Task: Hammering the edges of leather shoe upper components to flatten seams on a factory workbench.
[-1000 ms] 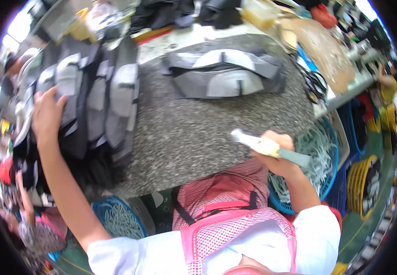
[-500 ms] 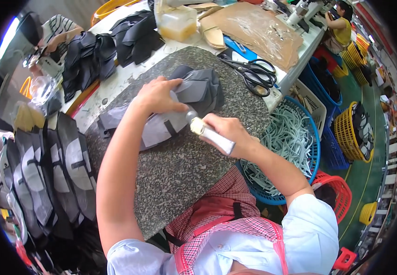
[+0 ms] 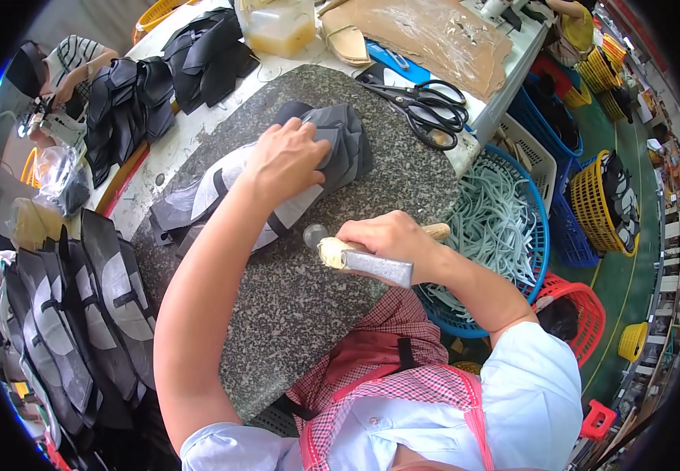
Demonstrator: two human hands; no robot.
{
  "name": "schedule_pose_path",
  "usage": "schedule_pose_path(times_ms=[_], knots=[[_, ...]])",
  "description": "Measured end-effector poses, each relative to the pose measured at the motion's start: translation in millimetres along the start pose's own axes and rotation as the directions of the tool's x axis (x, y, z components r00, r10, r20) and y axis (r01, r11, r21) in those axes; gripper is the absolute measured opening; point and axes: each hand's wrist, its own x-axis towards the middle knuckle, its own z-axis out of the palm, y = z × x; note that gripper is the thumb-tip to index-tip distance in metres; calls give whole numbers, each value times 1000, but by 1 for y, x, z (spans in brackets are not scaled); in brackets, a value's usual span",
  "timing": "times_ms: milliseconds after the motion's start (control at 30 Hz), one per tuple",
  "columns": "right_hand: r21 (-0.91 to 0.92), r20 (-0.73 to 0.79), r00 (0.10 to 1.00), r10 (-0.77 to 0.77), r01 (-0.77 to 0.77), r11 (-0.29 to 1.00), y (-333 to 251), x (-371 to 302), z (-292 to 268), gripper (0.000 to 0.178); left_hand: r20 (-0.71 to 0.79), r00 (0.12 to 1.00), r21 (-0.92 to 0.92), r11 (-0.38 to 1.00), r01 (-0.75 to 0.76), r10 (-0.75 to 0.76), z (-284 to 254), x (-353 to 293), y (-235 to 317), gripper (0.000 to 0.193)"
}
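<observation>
A pile of grey and black shoe-upper pieces (image 3: pixel 332 141), with pale patches and dark strips, lies on a speckled stone slab (image 3: pixel 269 330). My left hand (image 3: pixel 285 161) is on this pile, fingers bent down over the dark layers and closed on a piece; the fingertips are partly hidden. In my right hand (image 3: pixel 395 243), to the right of the pile and above the slab, is a hammer (image 3: pixel 371 267). Its metal head has a yellowish wrapping in the middle, and a wooden handle end shows past my hand.
Black scissors (image 3: pixel 434 114) lie at the slab's far right edge. A blue basket (image 3: pixel 542 235) of pale green strips stands to the right. More grey uppers (image 3: pixel 124 290) hang at left. Behind are black pieces (image 3: pixel 206 59) and a container of yellowish liquid (image 3: pixel 277 31). Co-workers sit farther off.
My left hand has turned, its fingers drawing closer together over the dark layers. My right hand and the hammer have moved away from the pile, the hammer head swinging more level.
</observation>
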Motion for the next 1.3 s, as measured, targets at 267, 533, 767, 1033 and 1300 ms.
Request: schedule_pose_path(times_ms=[267,533,767,1033,1300], knots=[[18,-18,998,56,-55,998,2,-10,-5,26,-69,986,344,932,-117,149,16,6,19,11],[30,-68,995,69,-67,997,9,-18,-13,26,-112,988,296,953,-69,106,27,8,19,11],[47,-102,993,55,-51,998,10,-13,-13,27,-48,993,390,918,-78,105,25,11,29,13],[3,-241,950,197,-202,979,30,10,7,35,-339,812,-594,777,208,-475,30,6,6,13],[-168,-144,971,190,-214,962,41,81,20,26,-392,212,-919,391,-49,-895,59,-57,-150,17]])
